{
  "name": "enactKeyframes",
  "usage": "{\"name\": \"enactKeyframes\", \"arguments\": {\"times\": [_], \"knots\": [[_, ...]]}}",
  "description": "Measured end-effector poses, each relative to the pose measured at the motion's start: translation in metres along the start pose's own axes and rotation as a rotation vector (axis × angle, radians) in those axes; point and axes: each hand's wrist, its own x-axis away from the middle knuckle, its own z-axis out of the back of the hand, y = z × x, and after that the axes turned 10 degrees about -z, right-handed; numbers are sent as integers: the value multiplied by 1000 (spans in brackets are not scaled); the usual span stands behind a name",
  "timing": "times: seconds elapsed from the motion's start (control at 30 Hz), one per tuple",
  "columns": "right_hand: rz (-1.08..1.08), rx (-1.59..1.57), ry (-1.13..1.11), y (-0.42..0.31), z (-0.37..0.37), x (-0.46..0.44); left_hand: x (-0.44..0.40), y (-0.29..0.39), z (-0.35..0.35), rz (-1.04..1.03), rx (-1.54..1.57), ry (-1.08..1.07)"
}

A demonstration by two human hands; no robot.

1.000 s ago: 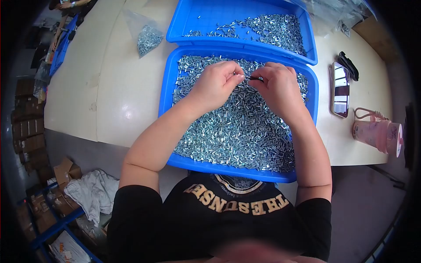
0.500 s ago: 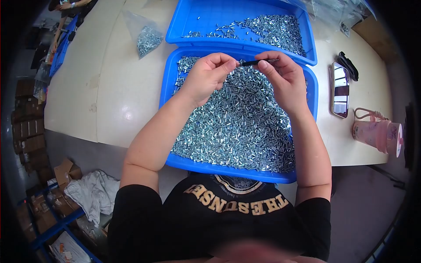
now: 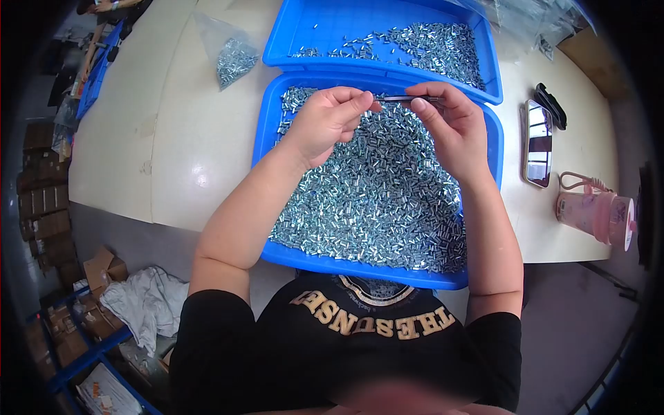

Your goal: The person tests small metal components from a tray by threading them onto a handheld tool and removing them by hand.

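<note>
My right hand is closed around a slim dark tool, like a pen or a thin gauge, that lies nearly level and points left. Thumb and forefinger of my left hand are pinched together at the tool's left end. Anything small between those fingertips is hidden. Both hands hover over the far part of a blue tray, which is filled with small shiny metal cylinders, like short pins or sleeves.
Behind stands a second blue tray with fewer metal pieces, mostly at its right. A clear bag of pieces lies left. On the right are a phone, a black object and a pink cup. Another person's arm shows at upper left.
The dark tool's left end now reaches my left fingertips, and the tool looks more level. Both hands have otherwise barely moved.
</note>
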Motion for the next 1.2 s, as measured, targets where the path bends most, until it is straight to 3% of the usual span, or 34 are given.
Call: {"name": "enactKeyframes", "arguments": {"times": [0.07,0.13,0.17,0.23,0.3,0.37,0.5,0.57,0.6,0.67,0.7,0.77,0.87,0.9,0.97,1.0,1.03,1.1,1.17,1.2], "knots": [[-7,-13,0,-2,2,0,0,0,0,-5,-20,9],[-158,120,-27,-5,7,-1,1,-1,-2,-9,-40,19],[-158,119,-26,-8,8,-2,1,-3,-5,-130,-170,60],[-437,293,-85,-13,9,-4,1,-5,-6,-250,-300,97],[-438,302,-90,-4,5,-3,0,-6,-3,-330,-370,117],[-184,15,30,0,-7,-2,-1,-8,-2,-355,-411,118],[-122,-126,7,6,-8,-2,-3,-13,1,-454,-435,146],[-327,7,-181,5,5,-3,-2,-12,1,-472,-448,139],[-328,7,-180,3,9,-5,-2,-12,1,-490,-461,131],[-575,164,-320,-1,14,-7,-2,-11,0,-491,-483,134],[-575,164,-320,-2,7,-5,-1,-11,0,-493,-505,141],[-259,-82,10,-4,-15,0,-1,-10,-3,-482,-468,157],[-149,-16,-60,6,-9,-2,-1,-10,-3,-482,-439,163],[-149,-16,-59,3,-4,-2,-1,-10,-3,-493,-449,151],[-474,119,-256,-7,7,-4,-1,-11,-3,-498,-461,145],[-492,108,-290,-9,6,-5,-1,-10,-3,-505,-474,142],[-492,108,-290,-9,-1,-4,0,-10,-4,-506,-474,142],[-312,-186,66,-11,-23,1,1,-7,-7,-462,-409,180],[-251,-175,32,-4,-14,-1,0,-9,-4,-490,-433,164],[-288,-17,-75,-2,-5,-2,-1,-10,-3,-516,-456,146]]}}
